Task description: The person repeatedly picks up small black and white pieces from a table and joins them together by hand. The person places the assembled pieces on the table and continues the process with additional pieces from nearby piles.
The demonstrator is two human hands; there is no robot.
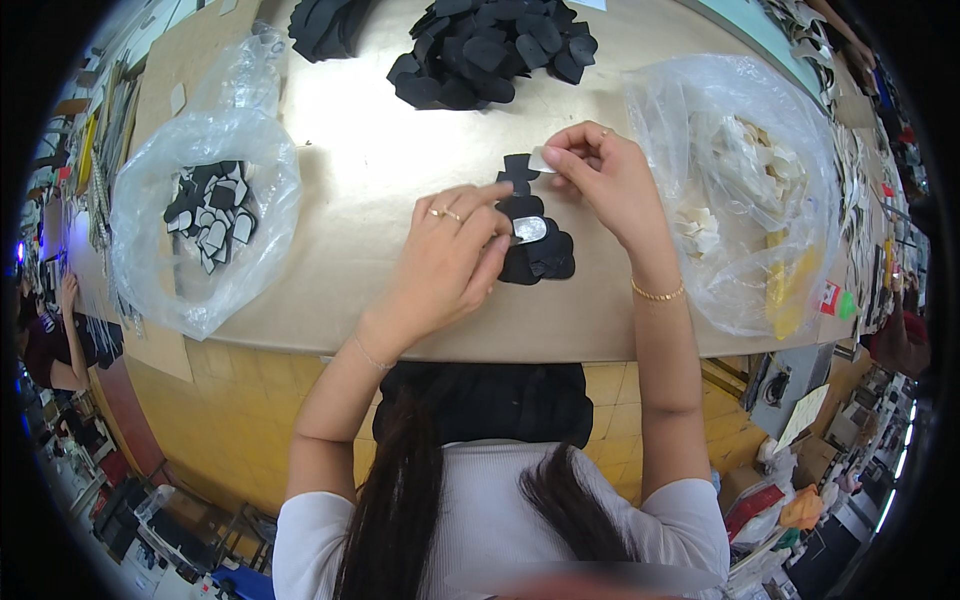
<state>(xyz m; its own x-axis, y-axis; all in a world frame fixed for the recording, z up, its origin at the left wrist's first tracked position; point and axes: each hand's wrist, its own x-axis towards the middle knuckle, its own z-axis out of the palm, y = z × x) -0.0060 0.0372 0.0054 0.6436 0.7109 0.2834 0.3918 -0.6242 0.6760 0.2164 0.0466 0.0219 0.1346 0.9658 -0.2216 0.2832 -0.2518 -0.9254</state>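
On the table in front of me lies a small cluster of black rounded cut pieces (553, 256), partly overlapping. A small shiny whitish piece (530, 230) with a rounded end rests on them. My left hand (450, 245) reaches over the cluster's left side; its index finger stretches to a black piece, and the thumb stands apart from it near the whitish piece. My right hand (605, 175) pinches a small pale piece (541, 160) between thumb and index finger, at the edge of the farthest black pieces (517, 166).
A clear plastic bag (140, 230) holding black-and-white pieces lies open at left. Another clear bag (660, 95) with pale scraps lies at right. Heaps of black pieces (485, 50) sit at the far side. The table's near edge (480, 358) curves before me.
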